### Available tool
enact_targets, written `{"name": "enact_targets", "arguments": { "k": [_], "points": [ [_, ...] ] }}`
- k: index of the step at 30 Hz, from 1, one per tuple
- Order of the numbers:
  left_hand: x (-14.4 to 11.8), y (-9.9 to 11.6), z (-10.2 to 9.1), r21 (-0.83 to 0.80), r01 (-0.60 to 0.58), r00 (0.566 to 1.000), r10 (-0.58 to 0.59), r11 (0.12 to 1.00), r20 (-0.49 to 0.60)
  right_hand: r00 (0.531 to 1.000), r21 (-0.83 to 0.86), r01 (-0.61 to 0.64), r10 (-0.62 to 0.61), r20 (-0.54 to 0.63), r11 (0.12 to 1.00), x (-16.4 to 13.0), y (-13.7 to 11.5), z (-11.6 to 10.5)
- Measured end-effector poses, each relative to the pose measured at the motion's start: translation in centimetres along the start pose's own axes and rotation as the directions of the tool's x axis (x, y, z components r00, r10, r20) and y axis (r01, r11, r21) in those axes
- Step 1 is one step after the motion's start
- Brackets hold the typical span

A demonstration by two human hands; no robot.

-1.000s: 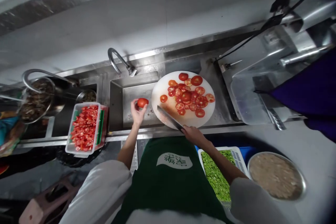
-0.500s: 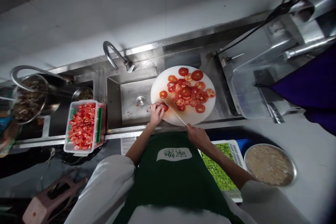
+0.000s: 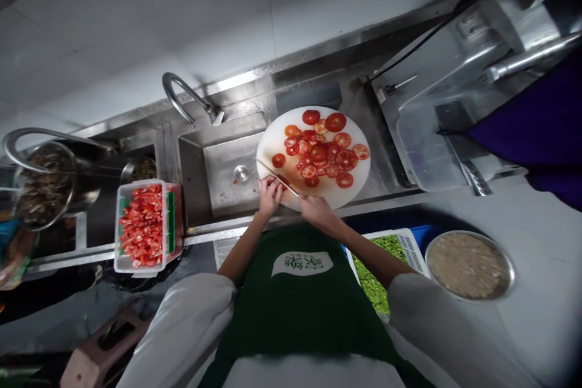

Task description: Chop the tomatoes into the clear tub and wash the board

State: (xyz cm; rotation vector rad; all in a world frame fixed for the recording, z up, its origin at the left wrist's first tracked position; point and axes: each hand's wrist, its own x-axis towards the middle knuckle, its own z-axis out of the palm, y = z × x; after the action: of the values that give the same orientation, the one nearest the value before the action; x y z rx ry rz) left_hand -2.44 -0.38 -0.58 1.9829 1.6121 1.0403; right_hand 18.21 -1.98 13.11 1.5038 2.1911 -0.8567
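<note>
A round white cutting board (image 3: 273,142) lies across the right part of a steel sink, covered with several red tomato slices (image 3: 325,151). My left hand (image 3: 270,195) presses a tomato (image 3: 282,180) down on the board's near left edge, mostly hiding it. My right hand (image 3: 315,211) grips a knife (image 3: 276,176) by the handle, its blade slanting up to the left over the tomato and my left fingers.
The sink basin (image 3: 218,179) with a drain and a curved tap (image 3: 184,97) lies left of the board. A plastic tub of cut tomato (image 3: 144,224) sits further left, beside a bowl (image 3: 43,185). A basket of chopped greens (image 3: 370,279), a metal pan (image 3: 470,265) and a steel machine (image 3: 454,103) stand on the right.
My left hand carried the tomato from over the sink onto the board's near edge. My right hand swung the knife leftward so the blade now crosses the tomato.
</note>
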Motion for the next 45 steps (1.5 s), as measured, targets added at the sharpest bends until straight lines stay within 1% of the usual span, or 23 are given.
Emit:
{"name": "enact_targets", "arguments": {
  "k": [2,4,7,9,12,15,16,18,20,22,23,25,27,28,31,35,37,38,40,42,44,45],
  "points": [
    [-0.1,-0.2,0.1,-0.007,-0.002,1.0,0.002,1.0,-0.017,0.999,0.005,-0.024,0.024,0.022,1.0,-0.4,0.6,0.7],
    [-0.3,-0.4,0.2,-0.032,0.007,1.0,-0.007,0.999,-0.014,0.996,0.002,-0.056,0.056,0.074,0.998,-2.1,2.1,2.0],
    [-0.3,-0.5,-0.2,-0.09,-0.013,0.999,0.016,0.996,0.028,0.983,0.008,-0.123,0.121,0.141,0.992,-5.1,4.9,3.8],
    [0.0,-0.2,-0.9,-0.091,-0.025,0.998,0.03,0.996,0.06,0.976,0.023,-0.165,0.16,0.146,0.986,-6.2,6.3,4.4],
    [0.9,0.6,-2.0,-0.003,-0.003,0.992,0.004,1.0,0.125,0.973,0.036,-0.209,0.204,0.11,0.977,-6.4,7.1,4.6],
    [2.0,1.4,-2.1,0.107,0.023,0.973,-0.047,0.994,0.227,0.971,0.021,-0.227,0.225,0.083,0.974,-6.0,6.9,4.1],
    [2.3,1.5,-2.0,0.13,0.036,0.967,-0.068,0.991,0.246,0.97,0.014,-0.23,0.228,0.08,0.973,-5.9,6.7,3.9],
    [2.4,1.4,-1.8,0.135,0.05,0.969,-0.08,0.99,0.234,0.969,0.008,-0.236,0.234,0.08,0.972,-6.1,6.2,3.5],
    [2.2,1.2,-2.0,0.103,0.024,0.986,-0.041,0.994,0.162,0.972,0.012,-0.222,0.22,0.087,0.975,-6.4,5.6,3.1],
    [1.8,0.9,-2.5,0.073,-0.035,0.994,0.027,0.997,0.102,0.977,0.008,-0.195,0.193,0.09,0.981,-6.8,4.9,2.9],
    [1.6,0.7,-2.7,0.065,-0.068,0.993,0.061,0.996,0.099,0.979,0.003,-0.184,0.183,0.087,0.983,-7.1,4.5,2.9],
    [1.4,0.6,-3.0,0.051,-0.125,0.983,0.117,0.991,0.142,0.984,-0.007,-0.164,0.164,0.071,0.986,-7.5,3.7,2.9],
    [1.3,0.5,-2.9,0.039,-0.159,0.971,0.149,0.986,0.189,0.988,0.0,-0.139,0.139,0.066,0.99,-7.8,3.1,2.9],
    [1.3,0.5,-2.8,0.036,-0.165,0.968,0.155,0.986,0.195,0.99,0.008,-0.124,0.123,0.071,0.992,-7.7,2.8,2.8],
    [1.2,0.3,-2.2,0.018,-0.17,0.974,0.165,0.985,0.154,0.991,0.01,-0.1,0.099,0.088,0.995,-6.6,2.0,2.1],
    [0.9,0.0,-1.8,0.001,-0.158,0.982,0.157,0.987,0.101,0.995,0.012,-0.075,0.074,0.064,0.997,-3.1,0.7,1.1],
    [0.7,-0.1,-1.7,-0.009,-0.146,0.984,0.146,0.989,0.107,0.996,0.017,-0.064,0.063,0.057,0.998,-2.1,0.6,1.3],
    [0.6,-0.1,-1.8,-0.019,-0.137,0.984,0.138,0.99,0.113,0.996,0.014,-0.067,0.066,0.066,0.998,-2.2,0.8,1.8],
    [0.6,-0.1,-2.0,-0.043,-0.114,0.985,0.118,0.993,0.124,0.99,0.003,-0.087,0.086,0.113,0.996,-3.6,2.0,3.1],
    [0.9,-0.1,-2.5,-0.08,-0.086,0.986,0.096,0.993,0.136,0.978,-0.008,-0.114,0.113,0.173,0.993,-6.5,4.0,4.6],
    [2.0,-0.3,-3.4,-0.129,-0.074,0.975,0.1,0.989,0.2,0.971,-0.02,-0.128,0.129,0.203,0.992,-9.7,6.2,5.8],
    [2.8,-0.4,-3.9,-0.151,-0.081,0.957,0.12,0.985,0.266,0.969,-0.027,-0.134,0.137,0.204,0.991,-11.1,7.2,6.2]
  ]
}}
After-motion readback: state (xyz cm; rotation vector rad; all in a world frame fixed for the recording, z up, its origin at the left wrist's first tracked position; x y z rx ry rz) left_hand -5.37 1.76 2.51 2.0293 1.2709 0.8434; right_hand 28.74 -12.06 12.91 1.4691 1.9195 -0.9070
